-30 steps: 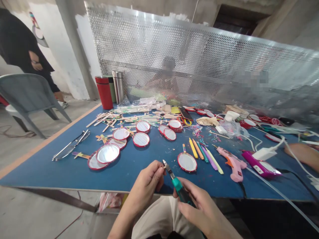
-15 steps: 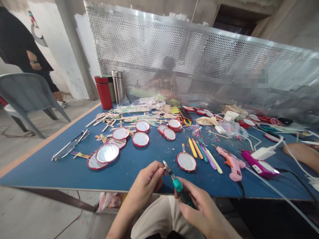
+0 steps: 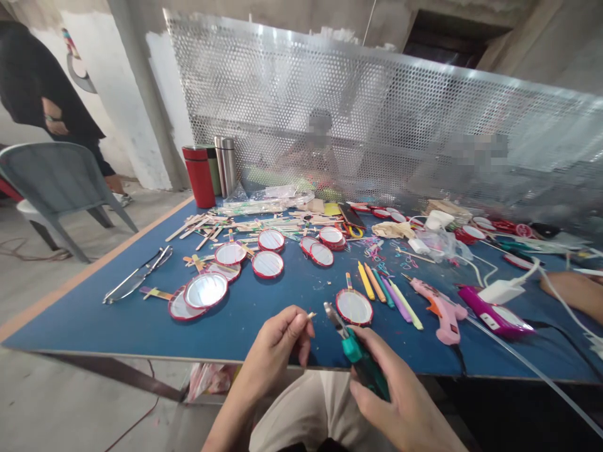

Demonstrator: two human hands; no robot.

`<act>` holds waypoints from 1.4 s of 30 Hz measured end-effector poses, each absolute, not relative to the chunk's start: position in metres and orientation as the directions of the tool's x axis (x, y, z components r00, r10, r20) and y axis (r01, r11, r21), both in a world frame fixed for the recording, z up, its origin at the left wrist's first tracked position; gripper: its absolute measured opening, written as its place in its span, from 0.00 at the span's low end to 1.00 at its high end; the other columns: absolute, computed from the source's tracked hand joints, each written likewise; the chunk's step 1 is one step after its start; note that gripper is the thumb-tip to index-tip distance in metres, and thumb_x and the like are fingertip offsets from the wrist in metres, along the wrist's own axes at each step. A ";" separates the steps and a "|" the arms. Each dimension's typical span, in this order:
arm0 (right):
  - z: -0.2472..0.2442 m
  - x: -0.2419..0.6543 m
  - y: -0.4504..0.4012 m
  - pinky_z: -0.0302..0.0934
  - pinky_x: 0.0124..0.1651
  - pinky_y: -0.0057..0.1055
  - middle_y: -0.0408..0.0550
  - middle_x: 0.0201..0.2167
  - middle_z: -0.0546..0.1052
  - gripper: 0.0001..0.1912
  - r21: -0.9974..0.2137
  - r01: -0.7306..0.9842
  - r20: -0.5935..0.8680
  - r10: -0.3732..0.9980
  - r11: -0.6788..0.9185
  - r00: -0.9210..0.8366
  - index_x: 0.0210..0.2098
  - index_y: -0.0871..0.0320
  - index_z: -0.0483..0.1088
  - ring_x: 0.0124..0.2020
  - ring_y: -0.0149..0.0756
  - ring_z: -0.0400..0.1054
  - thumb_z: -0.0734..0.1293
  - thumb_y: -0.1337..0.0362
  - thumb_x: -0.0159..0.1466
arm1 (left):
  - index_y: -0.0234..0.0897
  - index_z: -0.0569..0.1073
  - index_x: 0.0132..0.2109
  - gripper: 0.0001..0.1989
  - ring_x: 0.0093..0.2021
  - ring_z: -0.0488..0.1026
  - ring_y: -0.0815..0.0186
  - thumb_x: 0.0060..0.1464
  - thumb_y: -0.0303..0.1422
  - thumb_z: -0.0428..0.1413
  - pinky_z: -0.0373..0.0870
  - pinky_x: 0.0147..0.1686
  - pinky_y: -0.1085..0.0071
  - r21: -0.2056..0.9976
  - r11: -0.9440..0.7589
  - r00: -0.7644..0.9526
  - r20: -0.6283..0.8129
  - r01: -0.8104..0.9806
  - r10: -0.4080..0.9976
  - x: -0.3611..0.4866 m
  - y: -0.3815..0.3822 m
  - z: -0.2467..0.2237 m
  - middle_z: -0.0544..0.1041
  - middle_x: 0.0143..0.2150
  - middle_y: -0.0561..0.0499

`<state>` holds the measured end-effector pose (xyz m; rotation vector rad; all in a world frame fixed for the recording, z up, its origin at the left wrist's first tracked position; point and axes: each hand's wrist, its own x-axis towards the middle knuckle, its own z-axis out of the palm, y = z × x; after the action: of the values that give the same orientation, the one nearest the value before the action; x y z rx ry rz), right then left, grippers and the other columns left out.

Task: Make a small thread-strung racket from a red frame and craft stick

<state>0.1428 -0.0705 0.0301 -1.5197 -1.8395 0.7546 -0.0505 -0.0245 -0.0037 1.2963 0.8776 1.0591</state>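
Two bare hands are raised at the near edge of a blue counter (image 3: 113,329). The left hand (image 3: 277,339) has its fingers closed in a pinch, the thumb pressed over the forefinger, on a small stick (image 3: 311,315) whose pale tip pokes out toward the right. The right hand (image 3: 389,380) has its fingers curled around the green and black handles of a pair of pliers (image 3: 351,348); the metal nose points up and leftward, near the stick's tip but apart from it.

Just beyond the pliers lies a red-rimmed disc (image 3: 354,306) with a short striped tab (image 3: 348,280) at its far side. To its right are a row of coloured pens (image 3: 365,281), a pink glue gun (image 3: 438,307) and a purple power strip (image 3: 485,311). More red-rimmed discs (image 3: 206,290) lie on the left, some overlapping, in front of a loose pile of wooden sticks (image 3: 207,232). A red flask (image 3: 198,179) stands at the back left, beside a silver one (image 3: 225,166). Another person's arm (image 3: 572,294) reaches in from the right edge.
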 end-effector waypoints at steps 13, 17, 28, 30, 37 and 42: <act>0.019 0.139 -0.073 0.67 0.46 0.33 0.53 0.45 0.73 0.28 -0.499 0.769 0.275 0.915 0.399 -0.297 0.55 0.58 0.60 0.44 0.40 0.71 0.61 0.71 0.54 | 0.36 0.67 0.31 0.22 0.18 0.62 0.72 0.59 0.51 0.47 0.58 0.24 0.75 0.994 -0.018 0.299 0.049 -0.107 0.953 -0.052 -0.025 -0.002 0.67 0.16 0.57; 0.020 0.138 -0.074 0.68 0.45 0.33 0.52 0.44 0.73 0.27 -0.493 0.777 0.260 0.918 0.392 -0.298 0.55 0.56 0.60 0.43 0.40 0.71 0.61 0.71 0.54 | 0.36 0.67 0.31 0.22 0.18 0.62 0.72 0.60 0.51 0.46 0.58 0.23 0.75 0.993 -0.013 0.307 0.048 -0.114 0.951 -0.052 -0.024 -0.003 0.67 0.16 0.57; 0.008 0.139 -0.068 0.69 0.40 0.30 0.52 0.41 0.75 0.24 -0.430 0.772 0.335 0.877 0.468 -0.345 0.53 0.59 0.63 0.41 0.41 0.73 0.59 0.71 0.57 | 0.36 0.67 0.31 0.22 0.18 0.61 0.73 0.60 0.51 0.47 0.57 0.23 0.76 0.992 -0.004 0.306 0.043 -0.126 0.951 -0.052 -0.024 0.000 0.67 0.16 0.57; 0.005 0.140 -0.068 0.69 0.39 0.31 0.53 0.40 0.75 0.25 -0.429 0.764 0.360 0.867 0.483 -0.345 0.54 0.61 0.63 0.40 0.41 0.73 0.59 0.71 0.57 | 0.36 0.66 0.30 0.22 0.17 0.61 0.73 0.60 0.51 0.47 0.57 0.23 0.76 0.993 -0.006 0.313 0.044 -0.121 0.949 -0.052 -0.024 0.001 0.67 0.16 0.57; 0.020 0.136 -0.065 0.67 0.45 0.31 0.48 0.36 0.76 0.20 -0.734 0.631 0.144 0.966 0.250 -0.215 0.47 0.59 0.72 0.40 0.39 0.72 0.60 0.68 0.55 | 0.37 0.66 0.27 0.21 0.24 0.65 0.71 0.63 0.46 0.46 0.62 0.31 0.74 0.983 -0.163 0.287 0.182 -0.088 0.941 -0.054 -0.023 -0.008 0.68 0.20 0.56; 0.035 0.137 -0.066 0.66 0.43 0.32 0.48 0.34 0.76 0.18 -0.923 0.385 -0.065 0.988 -0.006 -0.142 0.46 0.59 0.72 0.38 0.39 0.71 0.62 0.62 0.57 | 0.38 0.68 0.32 0.18 0.23 0.61 0.72 0.63 0.45 0.46 0.59 0.27 0.75 0.990 -0.118 0.159 0.129 -0.079 0.979 -0.051 -0.022 -0.011 0.66 0.21 0.58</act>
<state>0.1375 -0.0660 0.0348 -1.4481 -1.5995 1.1389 -0.0507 -0.0220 -0.0111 1.3208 0.9755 1.2070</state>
